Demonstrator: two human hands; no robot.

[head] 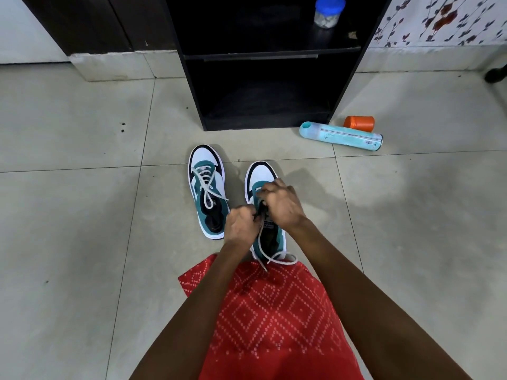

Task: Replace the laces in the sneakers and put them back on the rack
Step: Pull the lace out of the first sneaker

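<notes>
Two teal, white and black sneakers stand on the tiled floor, toes pointing to the black rack [192, 86]. The left sneaker [207, 187] is laced with a white lace, loosely tied. Over the right sneaker [263, 176] both my hands work at the eyelets. My left hand [241, 224] pinches a dark lace end at the tongue. My right hand [281, 204] curls over the upper eyelets and grips the lace there. A loose white lace [277, 260] trails from the right sneaker's heel onto my red patterned garment.
The rack's lower shelves hold nothing; a blue-lidded jar [327, 12] sits on an upper shelf. A teal spray can [341, 137] lies on the floor right of the rack, with an orange cap [359, 123] behind it. A dark furniture leg [495, 74] stands far right.
</notes>
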